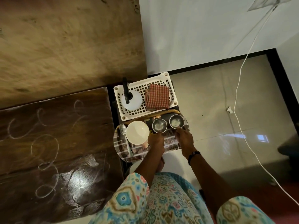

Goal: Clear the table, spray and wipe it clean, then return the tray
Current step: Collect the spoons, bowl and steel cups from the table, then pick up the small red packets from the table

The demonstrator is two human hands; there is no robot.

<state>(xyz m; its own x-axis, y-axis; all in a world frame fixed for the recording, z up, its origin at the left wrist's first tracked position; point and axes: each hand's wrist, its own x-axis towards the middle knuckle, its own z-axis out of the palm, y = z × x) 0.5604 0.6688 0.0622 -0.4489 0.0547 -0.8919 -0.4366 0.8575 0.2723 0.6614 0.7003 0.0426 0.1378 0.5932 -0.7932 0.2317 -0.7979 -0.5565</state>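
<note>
the dark wooden table [53,143] fills the left side of the view, its top marked with pale looping smears and a shiny wet-looking patch toward the near end. just to its right, on a low dark stand, sits the tray [120,148], patterned like brickwork with a wicker-coloured rim along its far edge. on the tray, from left to right, lie a metal spoon [123,131], a white bowl [137,132], and two small steel cups: the left cup [159,125] and the right cup [176,121].

the left hand [156,140] reaches to the near rim of the left cup, fingertips touching it; whether the fingers actually pinch the rim cannot be told, since the back of the hand hides them. the right hand [185,139] reaches to the near rim of the right cup in the same manner, and its grasp is likewise hidden. a dark bracelet [193,156] circles the right wrist.

beyond the tray, touching its far edge, a white plastic basket [161,78] holds a white spray bottle [131,99] with a black trigger on the left and a folded red checked cloth [157,97] on the right.

a white cable [239,78] trails across the tiled floor [218,110] at the right.
</note>
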